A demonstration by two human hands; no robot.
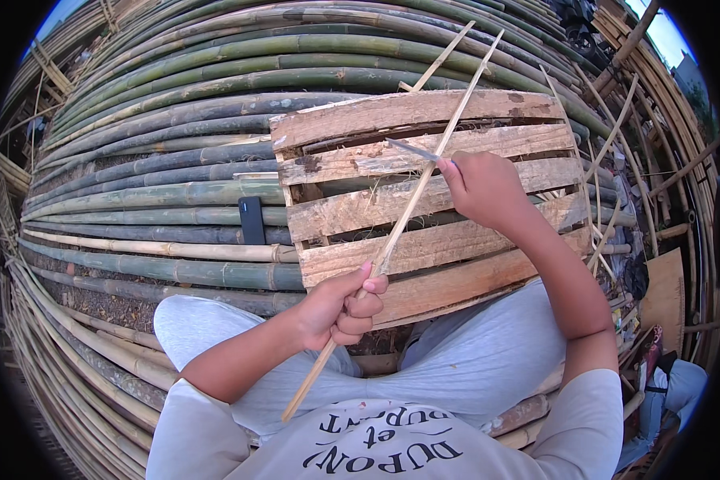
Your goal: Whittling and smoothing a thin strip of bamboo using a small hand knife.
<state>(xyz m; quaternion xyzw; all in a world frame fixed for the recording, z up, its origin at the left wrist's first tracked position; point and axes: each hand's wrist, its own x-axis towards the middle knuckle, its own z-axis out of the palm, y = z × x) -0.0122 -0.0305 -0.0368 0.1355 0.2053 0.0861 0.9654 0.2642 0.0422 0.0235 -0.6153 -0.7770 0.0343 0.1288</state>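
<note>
A long, thin bamboo strip (412,204) slants across a wooden slatted pallet (352,214), its near end reaching down over my lap. My left hand (348,306) is closed around its lower part, thumb pressed along the top. Farther up, my right hand (482,188) grips a knife whose handle is hidden in the fist. The knife's narrow blade (412,149) points left and lies against the strip, near its upper middle. Fine shavings and fibres cling to the pallet's slats.
Bamboo poles (184,192) lie side by side beneath and around the pallet. A dark phone-like block (252,221) rests on them to the left. Another split strip (444,56) sticks out beyond the pallet, and loose strips lean at right. A seated person's leg (680,392) shows at lower right.
</note>
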